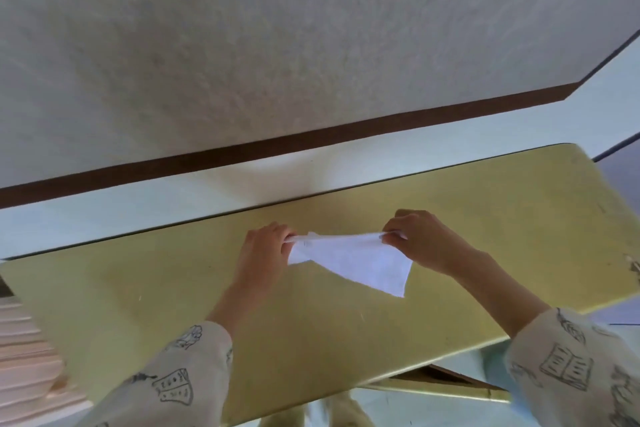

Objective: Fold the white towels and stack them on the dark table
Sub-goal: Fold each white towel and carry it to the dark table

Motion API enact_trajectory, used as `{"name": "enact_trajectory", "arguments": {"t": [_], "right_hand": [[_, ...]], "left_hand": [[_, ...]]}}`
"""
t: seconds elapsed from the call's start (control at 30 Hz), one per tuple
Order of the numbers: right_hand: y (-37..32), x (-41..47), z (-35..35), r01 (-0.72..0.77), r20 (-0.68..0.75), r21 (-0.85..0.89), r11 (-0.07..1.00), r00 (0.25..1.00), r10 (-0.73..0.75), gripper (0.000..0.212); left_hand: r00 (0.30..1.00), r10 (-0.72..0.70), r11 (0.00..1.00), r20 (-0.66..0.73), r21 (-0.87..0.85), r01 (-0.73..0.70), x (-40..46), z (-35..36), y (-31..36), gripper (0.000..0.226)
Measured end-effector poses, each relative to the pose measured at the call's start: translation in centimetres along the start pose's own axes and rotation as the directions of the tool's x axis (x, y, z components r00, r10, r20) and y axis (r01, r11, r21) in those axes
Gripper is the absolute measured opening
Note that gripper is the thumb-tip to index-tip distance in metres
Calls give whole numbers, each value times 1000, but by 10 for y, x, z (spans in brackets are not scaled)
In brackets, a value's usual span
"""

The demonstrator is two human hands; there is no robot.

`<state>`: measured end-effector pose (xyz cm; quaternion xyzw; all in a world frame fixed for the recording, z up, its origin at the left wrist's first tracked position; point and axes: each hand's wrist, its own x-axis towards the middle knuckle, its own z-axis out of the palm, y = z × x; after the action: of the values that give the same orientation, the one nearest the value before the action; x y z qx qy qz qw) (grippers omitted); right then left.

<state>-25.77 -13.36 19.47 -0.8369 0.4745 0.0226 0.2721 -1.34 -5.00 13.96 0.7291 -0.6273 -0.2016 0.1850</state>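
Note:
A small white towel (356, 262) hangs stretched between my two hands just above the yellowish table top (485, 218). My left hand (265, 251) pinches its left top corner. My right hand (420, 241) pinches the right top corner. The towel's upper edge is pulled taut, and the cloth droops below into a point toward the lower right. Whether the lower corner touches the table I cannot tell. No folded stack shows on the table.
The table runs along a pale textured wall (277, 45) with a dark brown baseboard (311, 139). A stack of pale layered material (27, 357) lies at the lower left edge. The floor (485, 367) shows below the table's near edge at the right.

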Motion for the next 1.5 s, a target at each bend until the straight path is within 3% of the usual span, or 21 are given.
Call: {"name": "enact_trajectory", "arguments": {"t": [0.1, 0.3, 0.43, 0.57, 0.67, 0.8, 0.9, 0.97, 1.1, 1.27, 1.5], "right_hand": [[-7, 5, -14, -31, -87, -10, 999, 996, 30, 21], [-39, 18, -42, 23, -391, 50, 999, 920, -2, 19], [-47, 10, -38, 82, -462, 54, 995, 885, -48, 18], [-34, -8, 0, 59, -342, 28, 998, 939, -46, 19], [-19, -24, 45, 19, -151, 36, 999, 988, -13, 20], [1, -43, 99, -131, 139, 93, 987, 983, 118, 20], [11, -46, 126, -217, 249, 100, 971, 951, 186, 21], [15, -42, 137, -252, 278, 111, 961, 937, 214, 22], [17, -18, 149, -342, 249, 211, 915, 925, 288, 22], [15, 24, 154, -401, 120, 393, 828, 915, 386, 21], [17, 68, 177, -505, 158, 528, 682, 848, 506, 21]], "left_hand": [[998, -56, 998, -26, -3, 56, 1, -37, -10, 21], [972, -38, 999, -233, -20, 34, 4, -104, -5, 24], [967, 43, 999, -252, 1, -44, -15, -113, -12, 24], [982, 109, 993, -155, 62, -101, -53, -78, -37, 23], [999, 1, 999, 49, 49, -3, -86, -33, -58, 26], [933, -175, 984, 314, 45, 170, -126, 19, -80, 28], [862, -240, 964, 446, 6, 266, -141, 41, -85, 29], [839, -300, 922, 455, -88, 378, -140, 46, -83, 28], [802, -486, 764, 346, -277, 582, -128, 50, -97, 23], [753, -604, 608, 261, -460, 647, -97, 54, -113, 12], [664, -699, 470, 267, -527, 708, -69, 75, -135, 10]]}}
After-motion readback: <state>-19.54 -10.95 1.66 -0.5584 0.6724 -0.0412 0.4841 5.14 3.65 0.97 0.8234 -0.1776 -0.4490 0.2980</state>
